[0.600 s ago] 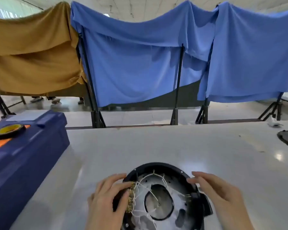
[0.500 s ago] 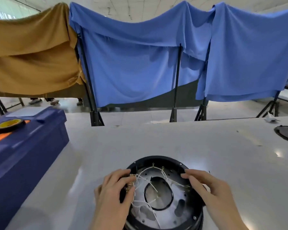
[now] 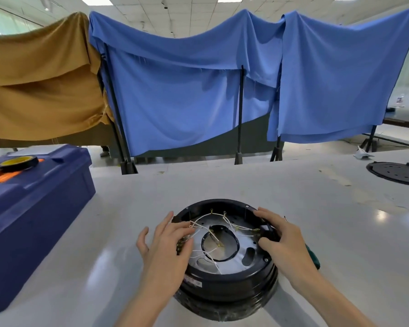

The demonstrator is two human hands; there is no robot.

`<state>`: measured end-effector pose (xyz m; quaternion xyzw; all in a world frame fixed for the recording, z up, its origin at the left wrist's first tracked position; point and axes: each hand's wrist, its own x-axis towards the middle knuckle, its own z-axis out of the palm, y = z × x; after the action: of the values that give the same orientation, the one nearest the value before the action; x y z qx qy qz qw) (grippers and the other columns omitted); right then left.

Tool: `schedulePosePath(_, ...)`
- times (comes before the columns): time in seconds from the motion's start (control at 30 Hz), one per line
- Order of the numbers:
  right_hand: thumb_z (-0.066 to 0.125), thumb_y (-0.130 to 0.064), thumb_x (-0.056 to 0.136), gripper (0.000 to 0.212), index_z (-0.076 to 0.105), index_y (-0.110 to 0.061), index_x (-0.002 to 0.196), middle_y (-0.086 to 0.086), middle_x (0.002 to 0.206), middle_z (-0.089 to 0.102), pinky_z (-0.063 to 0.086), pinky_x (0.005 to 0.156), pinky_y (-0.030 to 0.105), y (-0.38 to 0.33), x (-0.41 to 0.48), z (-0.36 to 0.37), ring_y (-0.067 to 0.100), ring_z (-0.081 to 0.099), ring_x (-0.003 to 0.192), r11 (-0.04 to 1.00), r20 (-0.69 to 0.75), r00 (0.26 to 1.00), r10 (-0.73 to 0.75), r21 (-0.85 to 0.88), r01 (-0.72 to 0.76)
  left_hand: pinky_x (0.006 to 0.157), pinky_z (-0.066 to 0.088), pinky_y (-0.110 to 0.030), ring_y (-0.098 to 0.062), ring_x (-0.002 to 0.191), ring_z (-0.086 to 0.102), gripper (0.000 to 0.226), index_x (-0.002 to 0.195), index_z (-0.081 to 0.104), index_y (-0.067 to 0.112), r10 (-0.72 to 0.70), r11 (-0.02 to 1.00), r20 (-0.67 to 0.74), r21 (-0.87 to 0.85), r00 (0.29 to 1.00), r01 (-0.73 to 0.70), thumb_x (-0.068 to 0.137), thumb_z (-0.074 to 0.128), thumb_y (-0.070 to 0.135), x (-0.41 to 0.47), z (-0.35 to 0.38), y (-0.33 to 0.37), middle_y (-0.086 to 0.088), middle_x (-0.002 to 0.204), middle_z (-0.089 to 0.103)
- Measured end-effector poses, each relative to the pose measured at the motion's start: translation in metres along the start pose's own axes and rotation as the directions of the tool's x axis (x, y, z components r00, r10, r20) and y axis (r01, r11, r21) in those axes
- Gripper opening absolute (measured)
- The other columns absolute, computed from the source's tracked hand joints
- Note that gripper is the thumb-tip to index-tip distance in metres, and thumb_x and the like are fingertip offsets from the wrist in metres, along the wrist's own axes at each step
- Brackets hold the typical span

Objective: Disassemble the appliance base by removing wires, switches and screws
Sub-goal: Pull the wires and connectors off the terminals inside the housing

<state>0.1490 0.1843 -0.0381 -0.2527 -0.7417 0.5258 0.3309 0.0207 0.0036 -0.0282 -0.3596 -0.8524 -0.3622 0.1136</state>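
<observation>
left hand [image 3: 165, 246] lies flat, fingers spread on the white wires [image 3: 200, 226] at the left rim of the base [image 3: 222, 278]; right hand [image 3: 282, 240] pinches the black switch [image 3: 268, 231].

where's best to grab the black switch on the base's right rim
Pinch the switch by its outer body, thumb and finger on opposite sides, coming from the right and above: it sits in the base rim, and the wires leave its inner side.

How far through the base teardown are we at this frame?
Done: a round cover plate lies aside on the table. In hand: left hand touches the wires, right hand holds the black switch. Left: wires strung inside the base, rim screws seated.
</observation>
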Motion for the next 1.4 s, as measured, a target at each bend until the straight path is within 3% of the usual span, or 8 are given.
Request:
schedulePosePath(0.07, 0.054, 0.017, 0.073, 0.066, 0.066, -0.035, 0.111, -0.015, 0.130, 0.057, 0.048, 0.065, 0.008, 0.001, -0.002, -0.002, -0.017, 0.057, 0.098, 1.000, -0.001, 1.000, -0.004, 0.011, 0.004, 0.108, -0.015, -0.030, 0.016, 0.132, 0.006, 0.018, 0.106, 0.062, 0.044, 0.009, 0.997, 0.027, 0.071, 1.000, -0.011, 0.093, 0.055, 0.034, -0.004, -0.003, 0.002, 0.037, 0.116, 0.047)
schedulePosePath(0.27, 0.056, 0.018, 0.068, 0.065, 0.065, -0.036, 0.103, -0.019, 0.121, 0.055, 0.047, 0.068, 0.015, 0.001, -0.010, -0.014, 0.006, 0.058, 0.108, 0.999, 0.066, 0.998, 0.021, -0.031, -0.019, 0.106, -0.015, -0.041, 0.001, 0.142, -0.008, 0.036, 0.126, 0.047, 0.049, 0.115, 0.913, 0.183, 0.367, 0.976, -0.176, 0.091, 0.042, 0.056, -0.010, -0.017, 0.023, 0.034, 0.127, 0.043)
schedulePosePath(0.43, 0.055, 0.019, 0.060, 0.058, 0.068, -0.026, 0.094, -0.016, 0.112, 0.053, 0.043, 0.051, 0.011, -0.006, -0.015, -0.019, 0.001, 0.054, 0.100, 0.998, 0.075, 0.995, 0.060, -0.025, -0.058, 0.096, 0.008, -0.029, 0.013, 0.123, 0.021, 0.031, 0.127, 0.047, 0.048, 0.317, 0.923, 0.241, 0.146, 0.917, -0.357, 0.097, 0.039, 0.045, -0.004, -0.006, 0.057, 0.034, 0.126, 0.043)
schedulePosePath(0.57, 0.055, -0.001, 0.045, 0.047, 0.071, -0.023, 0.083, -0.012, 0.104, 0.056, 0.043, 0.048, 0.013, -0.011, -0.016, -0.020, -0.004, 0.055, 0.090, 0.995, 0.051, 0.996, 0.079, 0.055, -0.082, 0.094, 0.017, -0.032, -0.002, 0.114, 0.035, 0.030, 0.127, 0.052, 0.039, 0.396, 0.890, 0.343, 0.085, 0.852, -0.448, 0.101, 0.039, 0.032, 0.010, 0.015, 0.077, 0.021, 0.121, 0.049)
schedulePosePath(0.7, 0.054, 0.010, 0.074, 0.040, 0.075, -0.025, 0.074, -0.007, 0.097, 0.062, 0.044, 0.065, 0.021, -0.008, -0.011, -0.022, 0.009, 0.065, 0.086, 0.980, 0.029, 0.993, 0.112, 0.161, -0.115, 0.089, 0.015, -0.034, -0.011, 0.112, 0.033, 0.026, 0.120, 0.058, 0.034, 0.419, 0.843, 0.396, 0.163, 0.817, -0.512, 0.099, 0.044, 0.025, 0.016, 0.036, 0.084, 0.014, 0.114, 0.052)
schedulePosePath(0.87, 0.056, 0.001, 0.086, 0.033, 0.073, -0.027, 0.087, 0.001, 0.095, 0.069, 0.045, 0.064, 0.017, 0.000, -0.010, -0.016, 0.014, 0.066, 0.085, 0.987, 0.003, 0.993, 0.114, 0.113, -0.113, 0.089, 0.016, -0.037, -0.018, 0.113, 0.033, 0.018, 0.108, 0.062, 0.027, 0.457, 0.782, 0.369, 0.267, 0.809, -0.563, 0.097, 0.048, 0.030, 0.014, 0.040, 0.082, 0.012, 0.107, 0.058)
schedulePosePath(1.03, 0.056, -0.002, 0.089, 0.031, 0.071, -0.026, 0.099, 0.000, 0.097, 0.072, 0.055, 0.086, 0.040, 0.001, -0.011, -0.013, 0.020, 0.067, 0.095, 0.993, 0.001, 0.995, 0.103, 0.056, -0.102, 0.076, 0.025, -0.033, -0.015, 0.083, 0.058, 0.016, 0.070, 0.065, 0.029, 0.553, 0.688, 0.301, 0.360, 0.777, -0.630, 0.073, 0.077, 0.038, 0.010, 0.035, 0.084, 0.015, 0.072, 0.059)
schedulePosePath(1.4, 0.057, -0.004, 0.090, 0.030, 0.071, -0.030, 0.097, -0.007, 0.099, 0.071, 0.050, 0.077, 0.021, 0.001, -0.011, -0.013, 0.005, 0.065, 0.096, 0.997, -0.005, 0.997, 0.077, 0.032, -0.077, 0.071, 0.030, -0.032, -0.015, 0.078, 0.056, 0.034, 0.069, 0.058, 0.028, 0.534, 0.631, 0.381, 0.415, 0.755, -0.656, 0.051, 0.087, 0.027, 0.005, 0.035, 0.088, 0.014, 0.071, 0.053)
